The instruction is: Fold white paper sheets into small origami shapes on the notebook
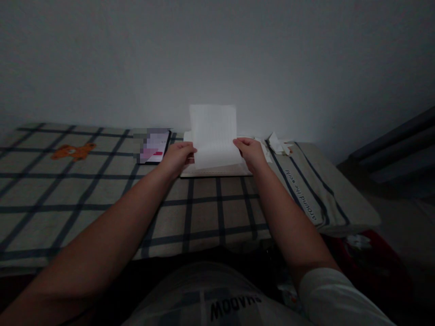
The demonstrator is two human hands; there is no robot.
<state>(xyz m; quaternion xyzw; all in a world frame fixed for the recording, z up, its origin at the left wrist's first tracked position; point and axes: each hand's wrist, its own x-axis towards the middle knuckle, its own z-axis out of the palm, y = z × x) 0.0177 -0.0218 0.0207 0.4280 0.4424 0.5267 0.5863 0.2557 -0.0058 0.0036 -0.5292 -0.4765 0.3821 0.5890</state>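
Observation:
A white sheet of paper [214, 131] is held up between my two hands, its top edge rising in front of the wall. My left hand [177, 157] pinches its left edge with the thumb on top. On the right edge, the thumb and fingers of my right hand [250, 151] are closed on the same sheet. Beneath the sheet lies a notebook [220, 172], flat on the checked tablecloth and mostly covered by paper and hands. Just right of my right hand sits a crumpled piece of white paper [277, 144].
A tablet or phone [154, 147] with a lit screen lies left of my left hand. Farther left is an orange bear-shaped piece [73, 151] on the checked tablecloth [102, 194]. A grey wall [217, 54] rises behind the table. A red bin [377, 258] stands below, at right.

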